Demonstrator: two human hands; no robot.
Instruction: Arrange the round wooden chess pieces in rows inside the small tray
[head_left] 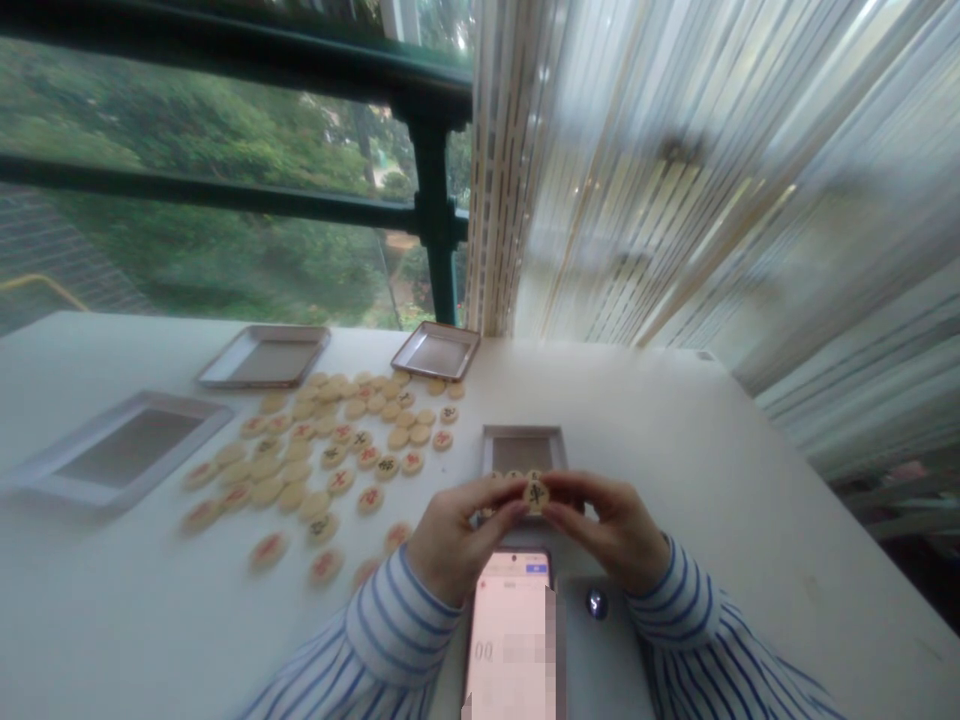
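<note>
Both my hands meet over the table in front of me and pinch one round wooden game piece (536, 494) with a dark character on its face. My left hand (454, 540) grips its left edge with curled fingers, and my right hand (611, 530) grips its right edge. The piece hangs just above a small square tray (523, 447) in which a few more pieces lie against the near wall. Several loose wooden pieces (330, 450) with red or dark characters are scattered on the white table (112, 600) to the left.
A phone (514, 640) with a lit screen lies under my wrists on a grey block. Three further trays stand on the table: far left (120, 450), back left (264, 357) and back middle (436, 351). A window and a curtain are behind.
</note>
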